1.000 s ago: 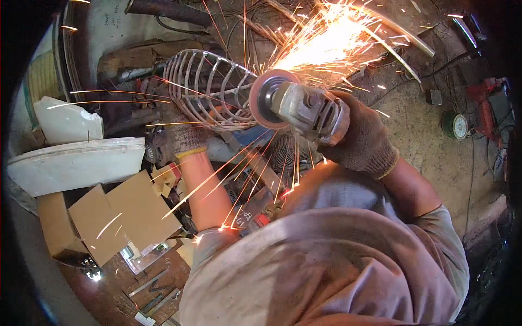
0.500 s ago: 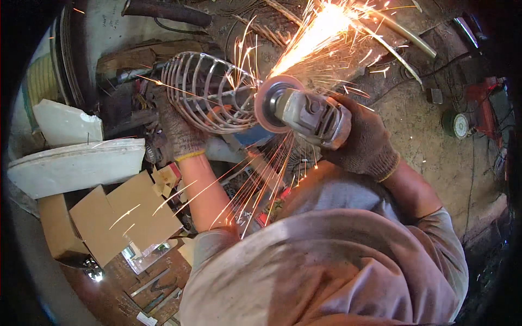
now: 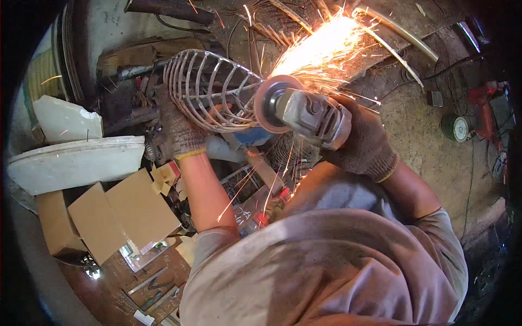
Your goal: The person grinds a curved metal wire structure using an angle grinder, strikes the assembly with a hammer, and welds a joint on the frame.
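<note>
Brown-knit-gloved right hand (image 3: 363,138) wrapped round the scuffed grey metal angle grinder (image 3: 318,114), brown-gloved left hand (image 3: 182,127) gripping the rounded silver metal-rod cage (image 3: 215,89) by its left side! Reddish-brown round disc (image 3: 262,112) at the cage's right end, orange sparks (image 3: 323,49) streaming far; one snagged rod could kick it back.

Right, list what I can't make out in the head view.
All in the head view:
- Left hand: fingertips lost among the bars of the wire cage and shadow.
- Right hand: fingers mostly hidden behind the grinder.
- Exact cutting point: covered by the disc.
- Whatever lies behind the brightest sparks: washed out by glare.
</note>
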{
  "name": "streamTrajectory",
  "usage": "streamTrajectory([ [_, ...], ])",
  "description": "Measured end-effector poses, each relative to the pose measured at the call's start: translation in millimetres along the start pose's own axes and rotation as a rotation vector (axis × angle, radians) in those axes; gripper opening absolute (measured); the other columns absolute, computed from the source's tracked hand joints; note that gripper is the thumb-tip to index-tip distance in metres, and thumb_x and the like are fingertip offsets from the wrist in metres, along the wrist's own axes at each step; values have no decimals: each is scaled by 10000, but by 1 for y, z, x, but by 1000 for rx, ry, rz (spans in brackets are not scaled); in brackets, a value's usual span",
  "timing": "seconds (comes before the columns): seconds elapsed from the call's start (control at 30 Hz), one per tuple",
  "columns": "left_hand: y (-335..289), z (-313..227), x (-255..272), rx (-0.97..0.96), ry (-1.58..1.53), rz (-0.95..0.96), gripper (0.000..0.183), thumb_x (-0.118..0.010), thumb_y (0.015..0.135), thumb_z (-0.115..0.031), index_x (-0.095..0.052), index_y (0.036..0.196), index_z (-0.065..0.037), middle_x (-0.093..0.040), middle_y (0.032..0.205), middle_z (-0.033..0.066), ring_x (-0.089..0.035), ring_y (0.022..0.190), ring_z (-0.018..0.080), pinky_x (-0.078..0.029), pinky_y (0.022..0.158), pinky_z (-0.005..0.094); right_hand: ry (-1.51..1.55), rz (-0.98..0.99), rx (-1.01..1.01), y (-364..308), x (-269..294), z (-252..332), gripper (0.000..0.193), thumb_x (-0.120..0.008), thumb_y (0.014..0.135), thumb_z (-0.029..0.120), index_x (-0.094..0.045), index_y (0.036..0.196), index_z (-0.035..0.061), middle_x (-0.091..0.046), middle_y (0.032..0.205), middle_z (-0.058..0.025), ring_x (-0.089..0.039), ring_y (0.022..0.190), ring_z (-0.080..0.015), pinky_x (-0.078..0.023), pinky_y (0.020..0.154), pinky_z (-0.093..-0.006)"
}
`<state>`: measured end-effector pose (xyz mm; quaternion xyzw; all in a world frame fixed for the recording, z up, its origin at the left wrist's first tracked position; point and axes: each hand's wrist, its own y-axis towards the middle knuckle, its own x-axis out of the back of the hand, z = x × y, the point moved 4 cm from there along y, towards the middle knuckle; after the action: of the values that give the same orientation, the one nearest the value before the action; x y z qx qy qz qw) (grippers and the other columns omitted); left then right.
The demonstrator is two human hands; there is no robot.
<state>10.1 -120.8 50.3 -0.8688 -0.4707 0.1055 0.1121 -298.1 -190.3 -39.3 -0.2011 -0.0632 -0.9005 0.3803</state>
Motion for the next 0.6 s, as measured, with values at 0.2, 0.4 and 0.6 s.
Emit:
streamTrajectory([
  [0.2,17,6,20,-66,72,47,614,-440,1012,-548,-493,1431,-102,-498,1456,118,-494,1292,318,-387,1106,453,-80,23,-60,0,3,5,885,-863,617,293,-462,1358,22,-636,1227,-185,-649,1111,-335,-530,953,-417],
  [0.4,22,7,18,-52,-13,-19,572,-423,1025,-524,-514,1407,-109,-510,1447,99,-492,1296,306,-384,1111,447,-39,-20,34,1,2,-9,793,-819,679,387,-509,1327,52,-654,1160,-173,-670,1039,-352,-548,905,-421],
  [0.6,18,9,18,-118,87,106,587,-473,1000,-539,-514,1410,-120,-478,1481,97,-479,1312,298,-379,1119,440,-19,3,-39,3,7,6,851,-838,655,402,-507,1357,53,-649,1187,-181,-663,1061,-356,-538,926,-427],
])
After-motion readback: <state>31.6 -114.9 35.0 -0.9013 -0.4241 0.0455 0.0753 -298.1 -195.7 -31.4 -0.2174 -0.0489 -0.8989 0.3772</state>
